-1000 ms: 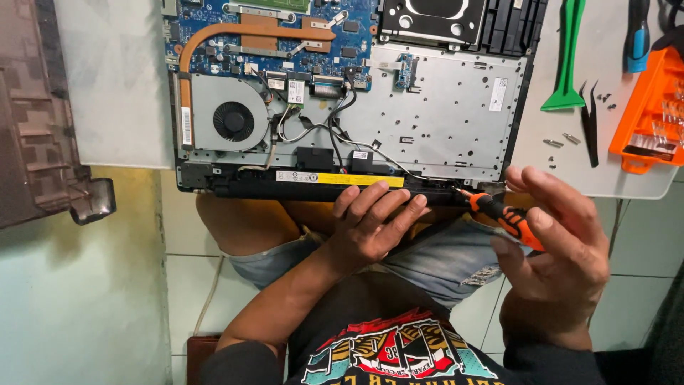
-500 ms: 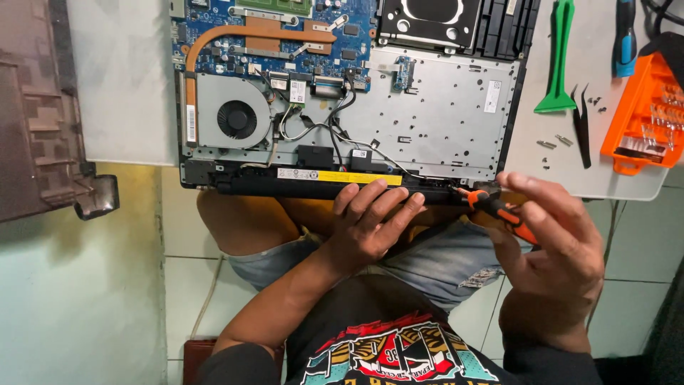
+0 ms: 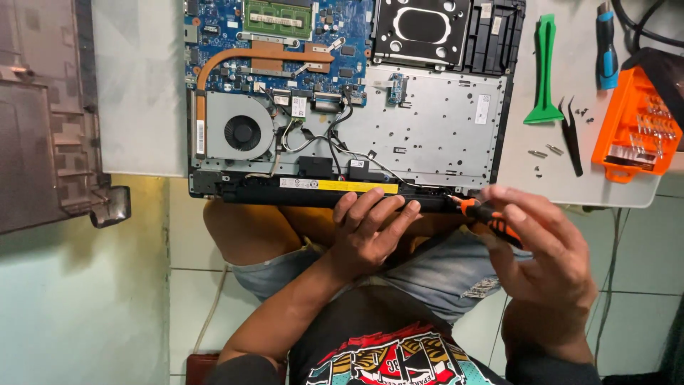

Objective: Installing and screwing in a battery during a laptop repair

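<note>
An opened laptop (image 3: 427, 121) lies on the white table with its blue circuit board, copper heat pipe and round fan (image 3: 242, 133) showing. My left hand (image 3: 367, 232) rests flat against the laptop's near edge, fingers on the long black battery bar with the yellow strip (image 3: 313, 187). My right hand (image 3: 545, 249) grips an orange and black screwdriver (image 3: 484, 215), whose tip touches the laptop's near right corner by the hinge.
A green pry tool (image 3: 543, 71), black tweezers (image 3: 571, 139), loose screws (image 3: 545, 152), a blue-handled screwdriver (image 3: 606, 50) and an orange bit case (image 3: 634, 125) lie at the right. The removed grey bottom cover (image 3: 43, 121) sits at the left. My knees are under the table's edge.
The view has shifted slightly. My right hand has brought the screwdriver tip a little closer to the near right corner; my left hand stays on the battery edge.
</note>
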